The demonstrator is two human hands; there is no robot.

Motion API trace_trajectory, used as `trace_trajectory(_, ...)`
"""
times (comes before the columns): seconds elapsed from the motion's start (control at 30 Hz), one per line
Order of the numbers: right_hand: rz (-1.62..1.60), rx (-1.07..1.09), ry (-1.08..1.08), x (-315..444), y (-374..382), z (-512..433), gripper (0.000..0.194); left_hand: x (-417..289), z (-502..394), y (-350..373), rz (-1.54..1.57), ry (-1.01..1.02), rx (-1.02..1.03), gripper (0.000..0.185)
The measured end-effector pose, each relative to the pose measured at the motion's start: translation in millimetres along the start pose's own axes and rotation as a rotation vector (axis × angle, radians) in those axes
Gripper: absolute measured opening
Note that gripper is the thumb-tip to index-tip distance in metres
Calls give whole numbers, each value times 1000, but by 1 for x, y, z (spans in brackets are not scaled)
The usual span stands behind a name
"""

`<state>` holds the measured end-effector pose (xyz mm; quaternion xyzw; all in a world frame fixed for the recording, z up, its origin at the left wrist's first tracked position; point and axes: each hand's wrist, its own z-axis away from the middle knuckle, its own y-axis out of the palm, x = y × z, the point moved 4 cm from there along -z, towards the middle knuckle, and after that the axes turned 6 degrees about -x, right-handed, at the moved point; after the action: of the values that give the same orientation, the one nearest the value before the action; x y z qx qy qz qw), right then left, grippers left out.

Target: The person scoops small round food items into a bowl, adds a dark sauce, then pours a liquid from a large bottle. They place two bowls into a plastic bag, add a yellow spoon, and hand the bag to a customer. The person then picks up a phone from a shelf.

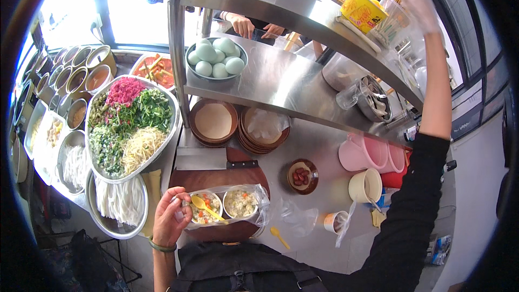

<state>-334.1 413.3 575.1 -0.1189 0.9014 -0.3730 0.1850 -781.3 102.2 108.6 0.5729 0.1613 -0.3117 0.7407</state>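
Two round containers of rice with diced vegetables stand side by side in a clear plastic bag on a round wooden chopping board. A yellow plastic spoon lies across the left container. My left hand is at the bag's left edge, fingers bent, with thumb and fingertips pinched on the plastic. My right hand, in a clear plastic glove, reaches up to the top shelf, at a clear container of wooden sticks beside a yellow paper tub. Blur hides whether it grips any.
A cleaver lies at the board's back. A steel shelf with a bowl of pale eggs spans the counter. Brown bowls, a small bowl of dates and pink jugs stand around. A vegetable tray is left. Another person's hands show behind.
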Motion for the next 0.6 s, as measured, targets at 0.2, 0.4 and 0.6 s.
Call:
trace_trajectory(0.2, 801, 366, -323, -3, 117, -39, 26, -1, -1, 0, -16, 13, -48, 25)
trace_trajectory(0.4, 155, -48, 26, -29, 104, -40, 23, -8, 4, -14, -16, 52, -40, 25)
trace_trajectory(0.6, 696, 198, -208, -30, 125, -34, 24, -3, -9, -6, -41, 16, -2, 26)
